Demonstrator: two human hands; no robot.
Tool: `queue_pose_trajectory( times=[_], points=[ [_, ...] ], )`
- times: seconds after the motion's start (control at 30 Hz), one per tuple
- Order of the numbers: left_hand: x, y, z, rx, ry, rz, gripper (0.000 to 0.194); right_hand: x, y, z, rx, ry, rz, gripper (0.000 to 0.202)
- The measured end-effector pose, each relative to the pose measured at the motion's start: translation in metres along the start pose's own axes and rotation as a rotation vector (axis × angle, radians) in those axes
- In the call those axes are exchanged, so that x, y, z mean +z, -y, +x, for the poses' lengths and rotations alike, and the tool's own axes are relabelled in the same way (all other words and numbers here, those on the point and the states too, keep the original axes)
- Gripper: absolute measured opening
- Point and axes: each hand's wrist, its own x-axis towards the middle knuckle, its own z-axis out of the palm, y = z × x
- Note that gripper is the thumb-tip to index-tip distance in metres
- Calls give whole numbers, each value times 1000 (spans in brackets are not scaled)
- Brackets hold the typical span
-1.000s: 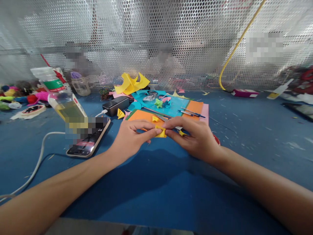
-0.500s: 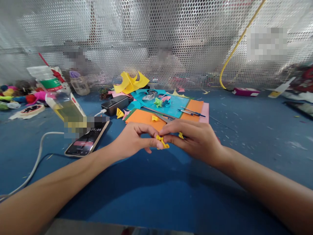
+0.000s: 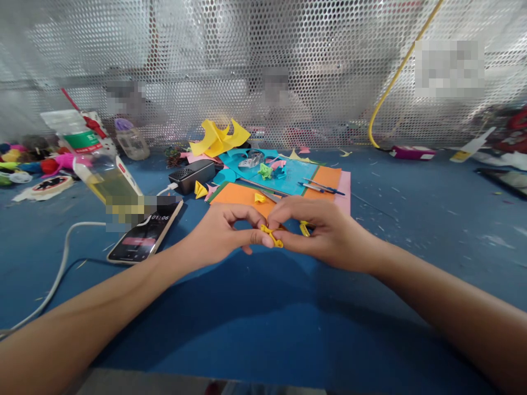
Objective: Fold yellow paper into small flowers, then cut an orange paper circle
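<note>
Between both hands, above the front of the table, is a small piece of folded yellow paper. My left hand pinches its left side between thumb and fingers. My right hand is closed on its right and upper side, with thumb and index finger pressed against it. Part of the paper is hidden by the fingertips. Another yellow paper bit shows behind my right hand. A small yellow folded piece lies on the orange paper beyond the hands, close to the scissors' blades.
On the left are a phone, a tilted bottle and a white cable. A black speaker-like box, blue sheet, pens and yellow paper scraps lie behind. Perforated metal stands at the back.
My right-hand fingers have curled in and now press on the yellow paper, with the knuckles bent more. My left hand keeps its pinch. The whole view has shifted slightly.
</note>
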Motion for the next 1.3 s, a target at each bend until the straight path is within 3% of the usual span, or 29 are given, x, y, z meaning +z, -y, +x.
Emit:
queue_pose_trajectory(
  times=[0.2, 0.43, 0.6, 0.67, 0.73, 0.83, 0.93, 1.1, 1.3],
  points=[
    [1, 2, 0, 21, -41, -9, 14, 2, -3, 1, -3, -49, -12, 11],
    [0, 6, 1, 106, -43, 18, 16, 4, -3, 2, 111, -120, 2, 9],
    [-3, 8, 2, 136, -210, 242, 31, 4, -13, 2, 261, -249, -64, 7],
    [-9, 11, 4, 146, -320, 421, 28, 4, -21, 0, 366, -184, -30, 7],
    [-17, 18, 9, 176, -370, 590, 25, 5, -29, -2, 462, 5, 83, 7],
    [-30, 34, 17, 226, -353, 904, 23, 8, -33, -4, 508, 212, 242, 11],
    [-41, 49, 22, 151, -248, 1092, 33, 11, -30, -4, 534, 257, 204, 19],
    [-48, 58, 24, 85, -222, 1111, 43, 14, -31, -5, 451, 153, -88, 24],
    [-49, 58, 24, 51, -225, 1107, 52, 18, -55, -3, 423, 3, -325, 23]
  ],
)
